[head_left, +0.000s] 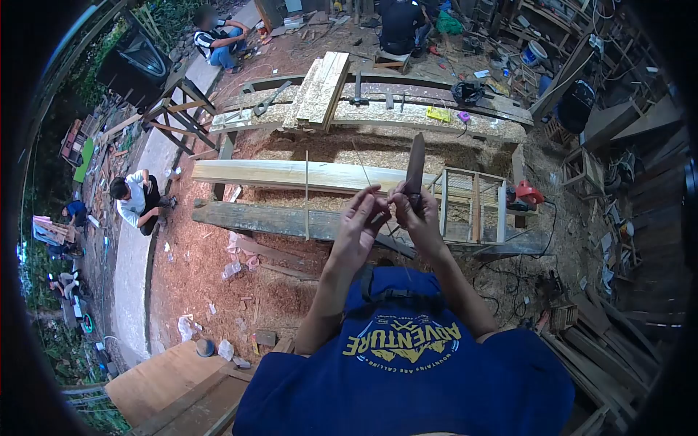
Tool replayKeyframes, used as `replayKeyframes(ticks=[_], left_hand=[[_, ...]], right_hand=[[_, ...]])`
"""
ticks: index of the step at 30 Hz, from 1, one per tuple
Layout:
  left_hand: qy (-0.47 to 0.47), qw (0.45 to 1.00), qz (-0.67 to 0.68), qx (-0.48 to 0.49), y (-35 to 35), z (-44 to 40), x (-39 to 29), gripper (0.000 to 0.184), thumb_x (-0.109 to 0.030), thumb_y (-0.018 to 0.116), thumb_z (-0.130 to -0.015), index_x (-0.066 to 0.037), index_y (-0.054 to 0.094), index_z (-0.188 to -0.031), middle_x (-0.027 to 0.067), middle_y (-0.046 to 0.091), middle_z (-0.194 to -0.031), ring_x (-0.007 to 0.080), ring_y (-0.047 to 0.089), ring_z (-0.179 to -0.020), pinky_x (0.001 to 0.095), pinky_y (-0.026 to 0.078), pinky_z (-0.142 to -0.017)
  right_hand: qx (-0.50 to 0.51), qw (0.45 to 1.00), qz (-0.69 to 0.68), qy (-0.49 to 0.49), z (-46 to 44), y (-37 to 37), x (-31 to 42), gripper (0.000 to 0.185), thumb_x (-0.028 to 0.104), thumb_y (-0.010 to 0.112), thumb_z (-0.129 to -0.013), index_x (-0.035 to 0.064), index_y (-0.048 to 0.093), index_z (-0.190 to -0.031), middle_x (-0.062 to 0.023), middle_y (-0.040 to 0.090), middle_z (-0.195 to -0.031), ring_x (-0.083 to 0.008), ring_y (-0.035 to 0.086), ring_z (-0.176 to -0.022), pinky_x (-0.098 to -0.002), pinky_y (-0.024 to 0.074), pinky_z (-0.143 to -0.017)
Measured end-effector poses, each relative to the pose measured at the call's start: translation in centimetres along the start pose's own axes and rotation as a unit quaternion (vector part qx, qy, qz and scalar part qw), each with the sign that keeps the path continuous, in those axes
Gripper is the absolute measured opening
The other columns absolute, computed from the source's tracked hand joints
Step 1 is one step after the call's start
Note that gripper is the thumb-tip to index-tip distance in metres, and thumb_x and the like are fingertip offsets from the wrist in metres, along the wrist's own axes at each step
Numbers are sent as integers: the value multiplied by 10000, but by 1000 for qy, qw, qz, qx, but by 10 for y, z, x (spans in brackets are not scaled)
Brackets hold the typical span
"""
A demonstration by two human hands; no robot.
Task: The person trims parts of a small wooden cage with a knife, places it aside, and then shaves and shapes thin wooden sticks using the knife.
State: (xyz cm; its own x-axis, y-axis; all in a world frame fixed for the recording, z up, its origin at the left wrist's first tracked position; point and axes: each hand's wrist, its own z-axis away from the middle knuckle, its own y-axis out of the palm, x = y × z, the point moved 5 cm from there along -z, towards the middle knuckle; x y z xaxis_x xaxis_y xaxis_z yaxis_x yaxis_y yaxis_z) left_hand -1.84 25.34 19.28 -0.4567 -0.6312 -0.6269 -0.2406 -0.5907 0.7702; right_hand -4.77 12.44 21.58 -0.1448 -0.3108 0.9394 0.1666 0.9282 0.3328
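In front of my chest, my right hand (422, 221) is closed around the handle of a broad-bladed knife (415, 163), its dark blade pointing up and away from me. Just to its left is my left hand (358, 224), palm partly turned up, with thumb and fingers pinched together. A thin strip (362, 161) sticks out beyond these fingers; its lower part is hard to make out. The fingertips of both hands nearly meet. Beyond and to the right of the knife, a slatted wooden frame (476, 207) lies across the bench.
Long pale planks (276, 174) and a weathered beam (269, 218) run across ahead of me. Farther off, a bench bears stacked boards (323, 91) and a clamp-like tool (357, 91). A red power tool (528, 192) sits at right. Several people are around; one person (138, 200) sits at left.
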Motion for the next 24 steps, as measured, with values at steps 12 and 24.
replayKeyframes(ticks=[12,24], left_hand=[[5,998,-44,-43,1,-4,11,234,-171,560,-992,0,601,-1147,28,626,-869,94,610,-790,248,524,-747],[74,986,-58,-136,-48,-6,-19,250,-200,527,-1010,-36,571,-1195,-28,441,-712,88,480,-662,231,436,-607]], right_hand=[[-49,997,1,-57,5,0,4,124,173,534,-1007,61,503,-1049,4,594,-783,-3,394,-531,-181,296,-463],[-173,977,-90,-89,-16,-57,10,137,239,537,-1007,106,514,-1030,8,509,-744,-30,403,-507,-213,310,-420]])
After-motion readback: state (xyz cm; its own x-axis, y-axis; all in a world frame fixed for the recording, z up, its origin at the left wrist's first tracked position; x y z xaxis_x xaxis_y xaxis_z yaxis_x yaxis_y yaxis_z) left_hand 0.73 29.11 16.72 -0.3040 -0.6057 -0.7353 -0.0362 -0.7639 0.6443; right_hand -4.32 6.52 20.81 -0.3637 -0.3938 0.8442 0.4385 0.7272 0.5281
